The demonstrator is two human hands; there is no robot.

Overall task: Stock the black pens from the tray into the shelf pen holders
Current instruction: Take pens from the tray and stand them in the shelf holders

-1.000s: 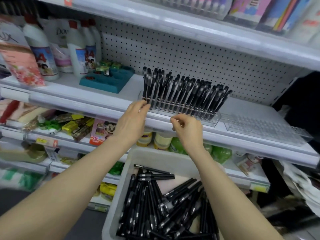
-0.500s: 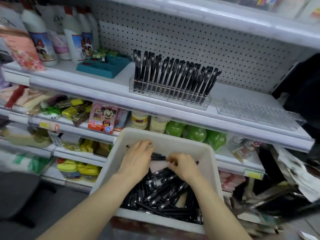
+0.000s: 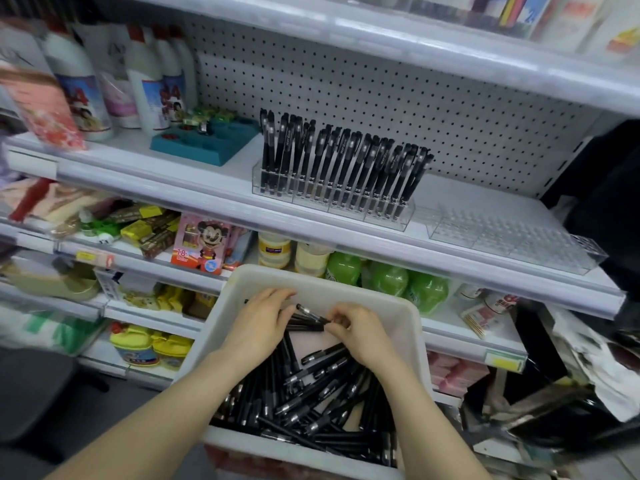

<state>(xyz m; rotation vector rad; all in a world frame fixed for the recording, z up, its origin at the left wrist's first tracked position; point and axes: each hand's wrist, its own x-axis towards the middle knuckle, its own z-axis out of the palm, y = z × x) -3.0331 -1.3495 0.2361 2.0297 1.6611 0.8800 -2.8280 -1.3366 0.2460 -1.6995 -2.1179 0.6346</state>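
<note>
A white tray (image 3: 322, 282) sits low in the middle, holding several loose black pens (image 3: 311, 403). Both of my hands are inside it at the far end. My left hand (image 3: 259, 327) lies palm down with its fingers curled over one end of a small bunch of pens (image 3: 306, 328). My right hand (image 3: 362, 336) pinches the other end, and one pen (image 3: 309, 313) tilts up between the hands. On the shelf above, a clear pen holder (image 3: 394, 220) is packed with upright black pens (image 3: 339, 164). A second clear holder (image 3: 512, 240) to its right stands empty.
A teal display block (image 3: 207, 143) and white bottles (image 3: 145, 84) stand left of the pen holders. The shelf's front edge (image 3: 311, 237) juts out above the tray. Green bottles (image 3: 391, 278) and small packets fill the lower shelves. Dark bags (image 3: 561, 403) lie at the right.
Both hands came down from the shelf's pen holder into the tray. They now close on a small bunch of pens at its far end, and the view has tilted downward.
</note>
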